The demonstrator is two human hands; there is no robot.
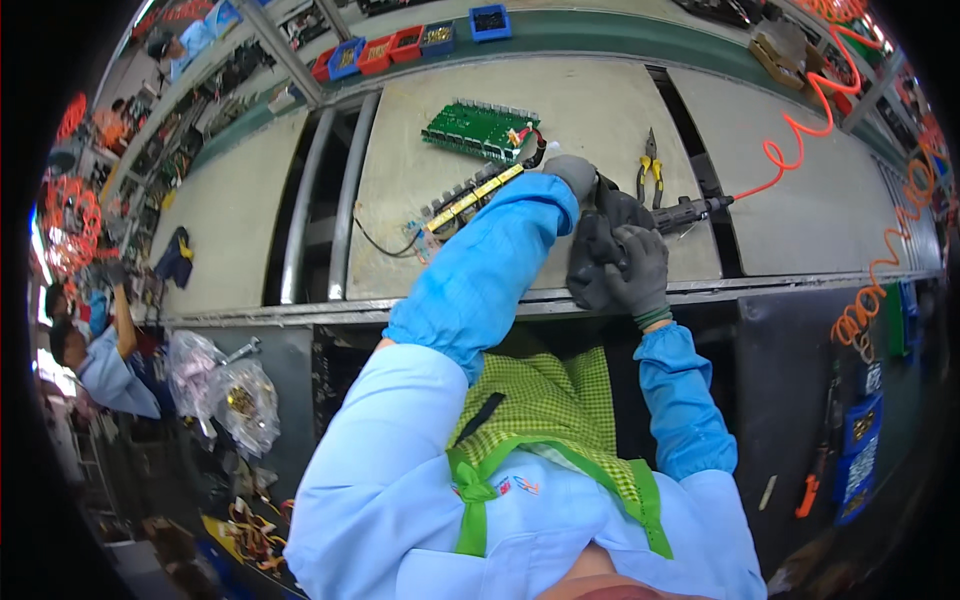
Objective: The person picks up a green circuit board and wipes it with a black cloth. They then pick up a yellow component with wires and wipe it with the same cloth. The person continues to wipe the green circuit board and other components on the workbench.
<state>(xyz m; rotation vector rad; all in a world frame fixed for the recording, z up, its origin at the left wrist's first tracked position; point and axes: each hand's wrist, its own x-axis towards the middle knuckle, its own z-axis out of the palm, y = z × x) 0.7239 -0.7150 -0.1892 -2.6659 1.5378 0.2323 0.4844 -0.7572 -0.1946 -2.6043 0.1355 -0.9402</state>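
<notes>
My left hand, in a grey glove, is closed at the far end of a dark grey, bulky piece. Its fingertips are hidden. My right hand, also gloved in grey, has its fingers bent round the near right side of that piece, whose exact kind I cannot make out. The piece is over the front part of the work surface. Just left of my left hand lies a long circuit board strip with yellow parts. Beyond it is a green circuit board with wires at its right end.
Yellow-handled pliers and a dark air screwdriver with a red coiled hose lie at right. Metal rollers are on the left. Red and blue bins line the back. Clear bags lie at lower left. People work far left.
</notes>
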